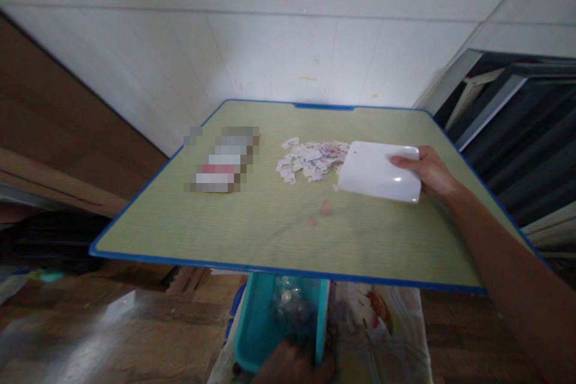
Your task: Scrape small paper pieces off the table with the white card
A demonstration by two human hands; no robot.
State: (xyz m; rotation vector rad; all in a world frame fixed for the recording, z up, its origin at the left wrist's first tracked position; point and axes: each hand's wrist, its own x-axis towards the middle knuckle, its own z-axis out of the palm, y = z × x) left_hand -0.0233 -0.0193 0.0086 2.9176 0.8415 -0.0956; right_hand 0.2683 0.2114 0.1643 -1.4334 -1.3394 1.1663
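My right hand is closed on the right edge of a glossy white card, with the thumb lying on top. The card has rounded corners and a small hole near its far left corner. Its left edge meets a pile of small paper scraps on the table. Low in the view, my left hand is at the near end of a teal plastic bin. Blur and the frame edge hide its fingers. Shiny, clear-looking items lie inside the bin, too smeared to name.
A pixelated block covers something on the table's left side. The table has a blue rim and backs onto a white wall. Dark framed panels lean at the right. A patterned cloth lies under the bin.
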